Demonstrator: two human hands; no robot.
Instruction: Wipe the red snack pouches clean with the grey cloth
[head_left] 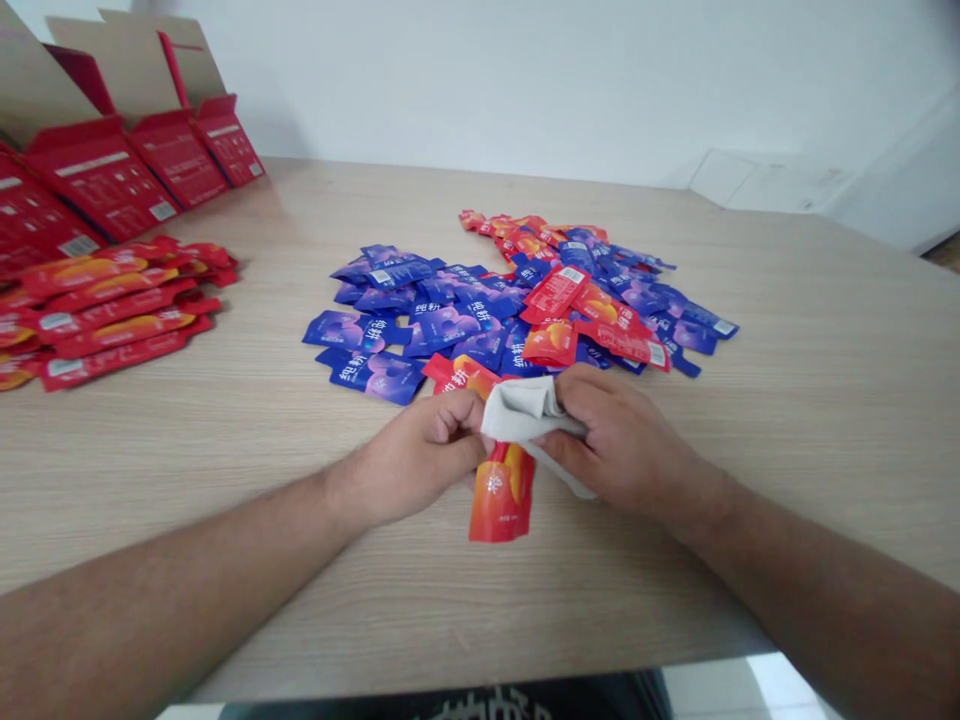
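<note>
Through the head camera I see my left hand (420, 450) and right hand (619, 440) close together over a crumpled pale grey cloth (525, 410). Both sets of fingers (457, 425) are curled shut, pinching that cloth around the top of a glossy orange-red foil sachet (501, 497). Its lower end shows below the hands, printed with a yellow fruit shape, just in front of a loose heap of blue and red foil sachets (442, 325) on the light wood tabletop (787, 470). Left of that heap lies a stack of red foil sachets (112, 310), and farther left stand open red cardboard cartons (101, 175).
</note>
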